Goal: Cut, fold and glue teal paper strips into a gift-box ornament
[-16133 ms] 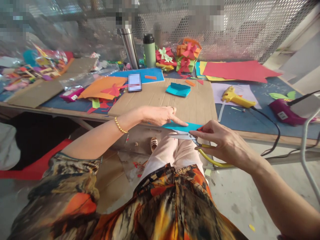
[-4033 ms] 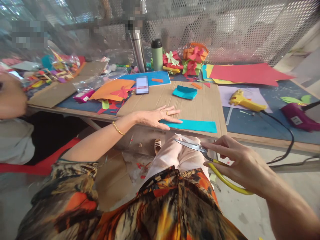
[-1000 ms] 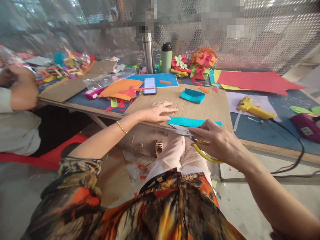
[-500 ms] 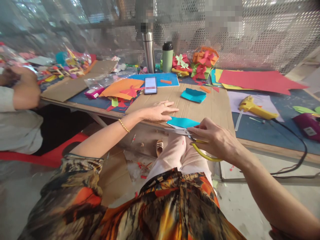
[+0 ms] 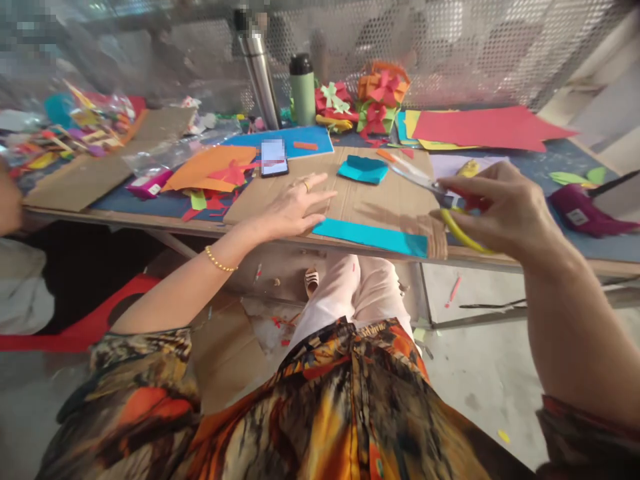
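Observation:
My left hand (image 5: 295, 203) lies flat on the cardboard sheet (image 5: 280, 193), fingers spread, its thumb at the left end of a blue paper strip (image 5: 373, 237). The strip rests along the cardboard's front edge. In my right hand (image 5: 505, 207) is a pair of scissors (image 5: 463, 230) with yellow handles, held above the right side of the cardboard. Its blades point left, toward a creased blue paper piece (image 5: 363, 170) lying behind the strip. My right fingers hide part of the handles.
A phone (image 5: 274, 157) and orange paper (image 5: 210, 167) lie at the left. Behind stand a steel flask (image 5: 261, 80) and a green bottle (image 5: 303, 93). Red paper (image 5: 490, 127) lies at the back right. A yellow glue gun (image 5: 469, 169) is partly behind my right hand. Another person's arm (image 5: 7, 200) shows far left.
My right hand has lifted the scissors away from the front edge, up and to the right. The blue strip now lies fully in view. The camera view has shifted; my left hand stays at the strip's left end.

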`<state>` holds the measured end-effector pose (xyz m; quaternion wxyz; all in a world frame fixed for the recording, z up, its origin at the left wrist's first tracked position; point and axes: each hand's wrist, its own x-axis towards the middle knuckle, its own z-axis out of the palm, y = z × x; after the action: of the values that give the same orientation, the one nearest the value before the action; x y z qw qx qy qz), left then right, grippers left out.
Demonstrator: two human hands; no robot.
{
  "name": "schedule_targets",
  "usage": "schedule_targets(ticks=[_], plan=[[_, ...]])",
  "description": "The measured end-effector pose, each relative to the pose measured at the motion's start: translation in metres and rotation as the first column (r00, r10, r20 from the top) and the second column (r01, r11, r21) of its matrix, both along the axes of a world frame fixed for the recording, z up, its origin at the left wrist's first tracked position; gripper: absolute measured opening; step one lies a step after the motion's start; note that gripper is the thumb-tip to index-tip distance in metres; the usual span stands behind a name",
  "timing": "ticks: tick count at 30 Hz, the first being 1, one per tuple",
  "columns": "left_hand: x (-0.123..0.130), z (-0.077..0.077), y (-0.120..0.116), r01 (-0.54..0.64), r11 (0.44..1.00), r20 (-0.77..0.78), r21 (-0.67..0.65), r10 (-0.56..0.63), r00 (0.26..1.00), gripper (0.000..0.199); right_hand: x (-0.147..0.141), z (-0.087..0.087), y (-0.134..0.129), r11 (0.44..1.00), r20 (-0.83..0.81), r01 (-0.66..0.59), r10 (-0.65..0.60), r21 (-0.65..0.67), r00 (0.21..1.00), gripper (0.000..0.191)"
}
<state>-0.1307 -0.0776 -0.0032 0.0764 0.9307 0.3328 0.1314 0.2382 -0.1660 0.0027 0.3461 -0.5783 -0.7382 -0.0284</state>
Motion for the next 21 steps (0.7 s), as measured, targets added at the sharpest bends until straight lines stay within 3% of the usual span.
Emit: schedule_targets(ticks=[2,5,7,8,9,12,14,18,21], plan=[[0.011,-0.003,-0.025,0.068,0.987,0.097,0.145,-0.082,0.992,0.040,0.011,0.000,0.018,0.982,-0.036,0.176,-0.178,-0.069,0.983,0.048],[0.031,-0.022,-0.073,0.165,0.965,0.064,0.204,-0.182,0.981,0.031,0.014,0.001,0.038,0.960,-0.022,0.236,-0.242,-0.154,0.970,0.049],[0.045,-0.046,-0.099,0.239,0.970,-0.071,0.044,-0.236,0.969,0.034,0.010,0.003,0.048,0.961,0.003,0.219,-0.222,-0.171,0.975,0.046],[0.052,-0.061,-0.107,0.228,0.970,-0.137,-0.083,-0.237,0.962,0.033,0.007,0.004,0.054,0.962,0.013,0.202,-0.203,-0.183,0.979,0.044],[0.060,-0.077,-0.110,0.140,0.973,-0.184,-0.182,-0.174,0.968,0.031,0.005,0.004,0.059,0.964,0.019,0.185,-0.185,-0.190,0.983,0.044],[0.083,-0.123,-0.096,-0.007,0.978,-0.226,-0.207,-0.041,0.973,0.038,-0.001,0.003,0.078,0.974,0.004,0.152,-0.153,-0.166,0.988,0.045],[0.098,-0.145,-0.078,-0.035,0.976,-0.229,-0.216,-0.016,0.973,0.035,-0.003,0.001,0.091,0.981,-0.005,0.167,-0.168,-0.100,0.986,0.046],[0.117,-0.173,-0.052,-0.016,0.973,-0.257,-0.231,-0.045,0.965,0.034,0.005,-0.009,0.106,0.982,-0.034,0.191,-0.191,0.000,0.981,0.049],[0.121,-0.187,-0.044,-0.029,0.972,-0.291,-0.232,-0.041,0.956,0.037,0.018,-0.021,0.111,0.970,-0.198,0.236,-0.221,0.058,0.955,0.052]])
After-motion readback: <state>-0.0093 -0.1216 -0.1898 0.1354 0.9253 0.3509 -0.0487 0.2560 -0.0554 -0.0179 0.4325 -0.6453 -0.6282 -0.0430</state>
